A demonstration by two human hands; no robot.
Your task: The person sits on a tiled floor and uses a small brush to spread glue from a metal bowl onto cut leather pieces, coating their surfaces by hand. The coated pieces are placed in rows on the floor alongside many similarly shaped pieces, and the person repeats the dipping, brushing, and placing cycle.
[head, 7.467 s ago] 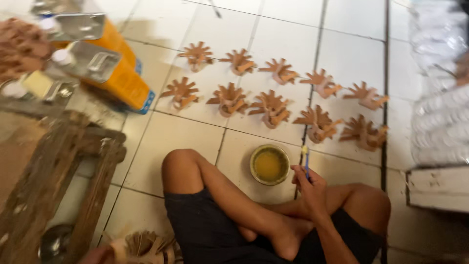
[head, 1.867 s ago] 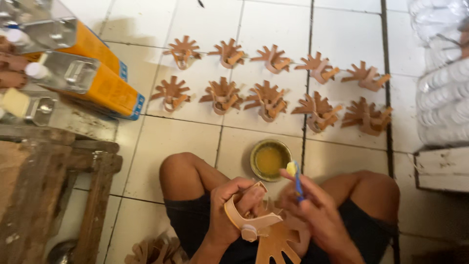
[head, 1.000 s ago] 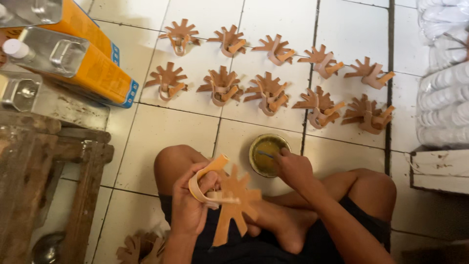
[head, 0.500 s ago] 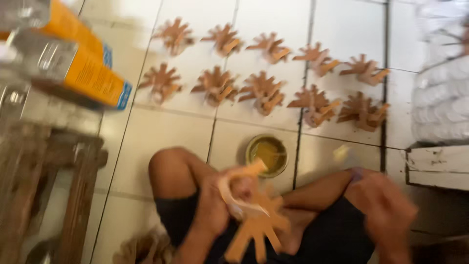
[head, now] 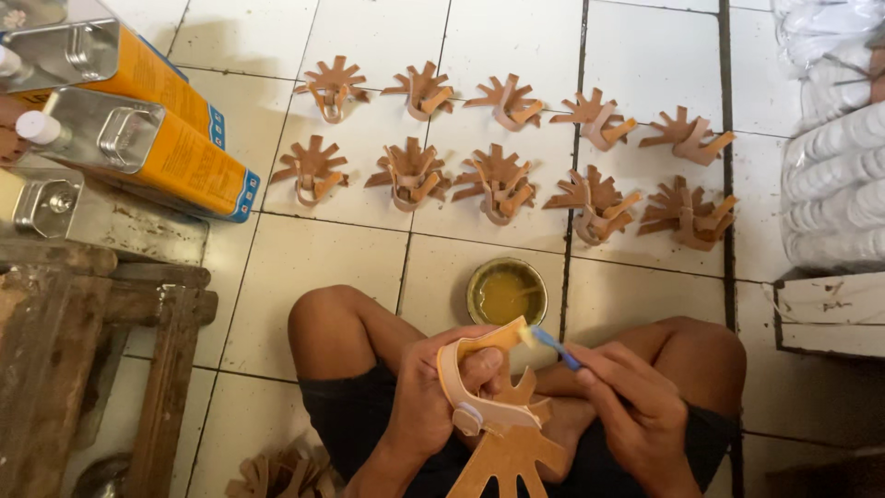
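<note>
Gluing step in hand: left hand (head: pixel 433 397) fingers clasp the leather strap piece (head: pixel 489 406) over the lap, right hand (head: pixel 636 406) fingers pinch the brush (head: pixel 548 341) at its looped edge; next stroke needs even coverage.

Leather cutout piece (head: pixel 502 420) in left hand (head: pixel 433 406), above lap; brush (head: pixel 551 343) in right hand (head: pixel 636 415), tip touching piece's upper end. Glue tin (head: pixel 506 291) on floor just ahead, between knees. Beyond tin, two rows of finished pieces (head: pixel 502 180). Metal cans (head: pixel 138 138) far left, wooden stand (head: pixel 88 350) nearer left. Stacked soles (head: pixel 834 157) far right.
</note>
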